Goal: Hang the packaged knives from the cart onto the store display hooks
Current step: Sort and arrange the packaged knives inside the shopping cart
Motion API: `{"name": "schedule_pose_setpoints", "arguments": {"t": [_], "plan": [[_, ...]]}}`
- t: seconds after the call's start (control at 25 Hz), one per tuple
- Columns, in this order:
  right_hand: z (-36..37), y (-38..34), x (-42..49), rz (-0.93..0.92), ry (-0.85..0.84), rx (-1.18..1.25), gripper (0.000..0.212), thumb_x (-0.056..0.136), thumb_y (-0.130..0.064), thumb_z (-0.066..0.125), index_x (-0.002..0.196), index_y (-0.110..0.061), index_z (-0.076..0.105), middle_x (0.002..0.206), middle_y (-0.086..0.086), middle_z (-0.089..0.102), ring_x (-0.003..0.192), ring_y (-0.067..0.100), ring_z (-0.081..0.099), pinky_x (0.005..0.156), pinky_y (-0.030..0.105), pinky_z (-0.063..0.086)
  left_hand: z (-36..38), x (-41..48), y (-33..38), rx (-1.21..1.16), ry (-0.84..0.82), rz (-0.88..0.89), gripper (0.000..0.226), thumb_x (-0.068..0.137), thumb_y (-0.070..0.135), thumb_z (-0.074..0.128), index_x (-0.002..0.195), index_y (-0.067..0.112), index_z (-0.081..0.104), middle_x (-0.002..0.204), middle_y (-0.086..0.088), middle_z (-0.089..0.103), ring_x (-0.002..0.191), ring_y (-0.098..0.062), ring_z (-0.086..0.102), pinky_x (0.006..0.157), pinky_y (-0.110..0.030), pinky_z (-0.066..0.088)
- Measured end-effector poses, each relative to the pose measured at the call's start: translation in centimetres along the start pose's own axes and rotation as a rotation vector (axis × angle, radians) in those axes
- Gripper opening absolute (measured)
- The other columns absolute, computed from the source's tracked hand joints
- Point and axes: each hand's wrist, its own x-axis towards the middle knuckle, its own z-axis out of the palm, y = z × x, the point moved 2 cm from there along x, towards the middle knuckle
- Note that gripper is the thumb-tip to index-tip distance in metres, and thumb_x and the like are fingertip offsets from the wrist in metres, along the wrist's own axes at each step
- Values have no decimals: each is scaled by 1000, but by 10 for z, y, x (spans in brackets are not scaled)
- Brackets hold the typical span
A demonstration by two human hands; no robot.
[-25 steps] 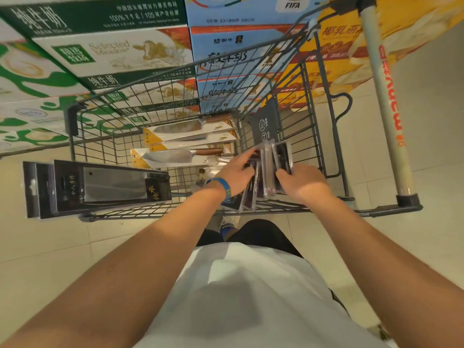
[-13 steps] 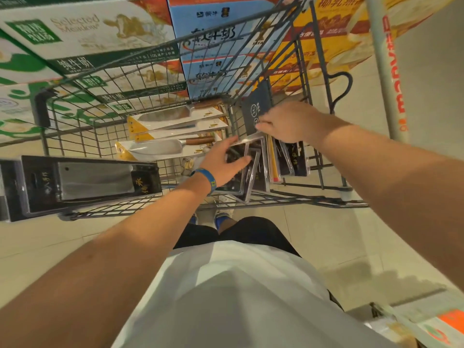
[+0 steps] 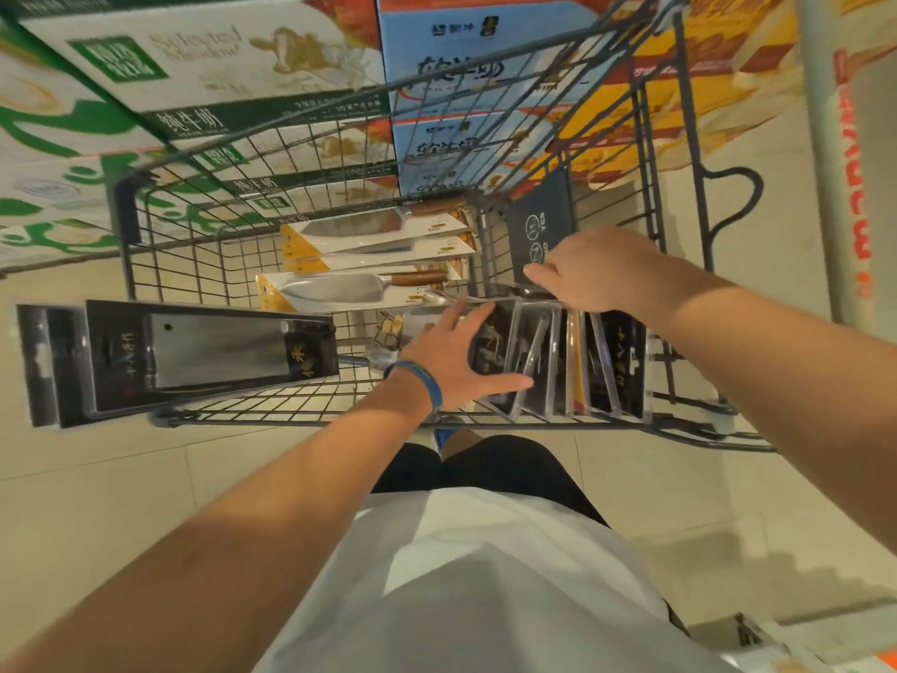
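Several black knife packages (image 3: 606, 361) stand on edge in a row at the near right end of the wire cart (image 3: 310, 415). My left hand (image 3: 451, 357), with a blue wristband, lies flat against the side of the leftmost package, fingers spread and thumb along its lower edge. My right hand (image 3: 592, 274) reaches over the far end of the row, its fingers curled down over the top edge of a package there. More black cleaver packages (image 3: 194, 352) lie across the cart's left rim. Yellow-and-white carded cleavers (image 3: 369, 245) with wooden handles are stacked in the basket.
A dark grey bag (image 3: 539, 230) leans against the cart's far right wall. Stacked milk cartons (image 3: 204, 65) fill the shelf beyond the cart. A pale pole with red lettering (image 3: 825, 153) rises at the right. Tiled floor surrounds the cart.
My right hand left the near ends of the packages and reached over to their far top edge. My left hand shifted flat onto the leftmost package's side.
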Motion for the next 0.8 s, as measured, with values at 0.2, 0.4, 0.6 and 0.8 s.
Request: {"name": "schedule_pose_setpoints", "arguments": {"t": [0.2, 0.4, 0.6, 0.8], "plan": [[-20, -26, 44, -74, -73, 52, 63, 109, -53, 25, 119, -9, 69, 126, 15, 65, 111, 34, 61, 92, 41, 47, -21, 11, -6, -47, 98, -13, 100, 68, 98, 16, 150, 41, 25, 161, 0, 25, 145, -29, 28, 116, -49, 30], [-34, -70, 112, -160, -85, 183, 56, 108, -48, 34, 124, -7, 69, 134, 19, 62, 109, 33, 58, 84, 37, 43, -35, 43, -94, -708, 219, -415, 37, 100, 44, 45, 102, 15, 68, 116, -18, 66, 105, -33, 61, 92, -40, 48], [-14, -115, 198, -102, -176, 223, 50, 109, -40, 37, 125, -2, 65, 136, 22, 60, 112, 33, 57, 81, 31, 34, -17, 79, -207, -982, 225, -897, 37, 103, 9, 44, 133, -12, 45, 137, -31, 51, 128, -43, 48, 109, -47, 39], [34, -122, 253, 116, -361, 360, 36, 108, -19, 43, 130, 2, 61, 133, 21, 62, 119, 36, 59, 99, 38, 46, 5, 120, -248, -1585, 295, -1072, 43, 103, 3, 36, 140, -19, 33, 146, -38, 36, 135, -50, 38, 113, -53, 33]]}}
